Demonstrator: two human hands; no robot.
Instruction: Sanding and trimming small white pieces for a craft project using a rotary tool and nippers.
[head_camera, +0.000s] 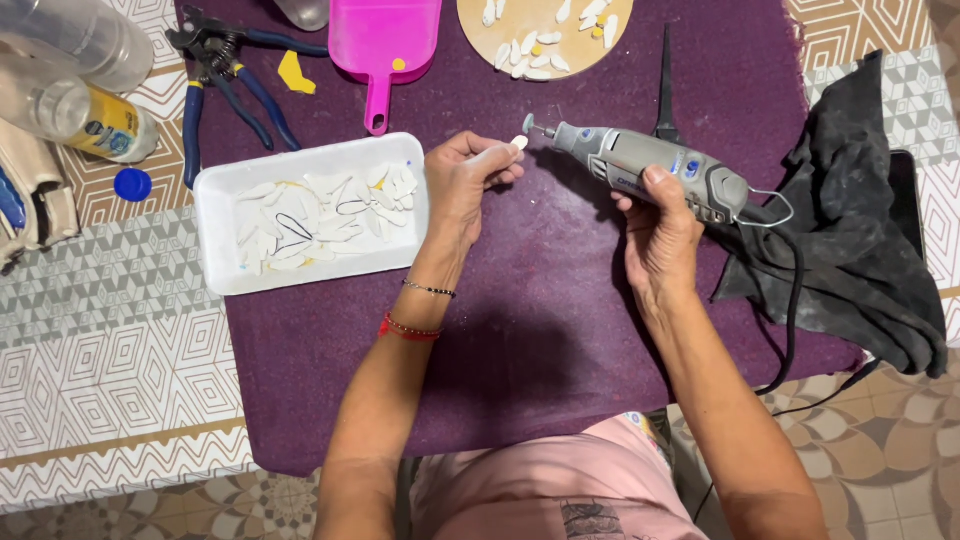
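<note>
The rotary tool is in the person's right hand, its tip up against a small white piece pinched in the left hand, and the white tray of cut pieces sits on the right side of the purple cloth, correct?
Not quite. The head view shows the white tray on the left side of the purple cloth, beside the left hand. The rest holds: the right hand holds the rotary tool, its tip against the small white piece.

2 hands (462, 180), 1 rotary tool (650, 165), 1 white tray (215, 190), 1 pliers (225, 85). 1 pink scoop (385, 45), 1 round board (545, 35), 1 dark cloth (860, 210). 2 bracelets (412, 328), approx 15 white bits (540, 55) on board
</note>
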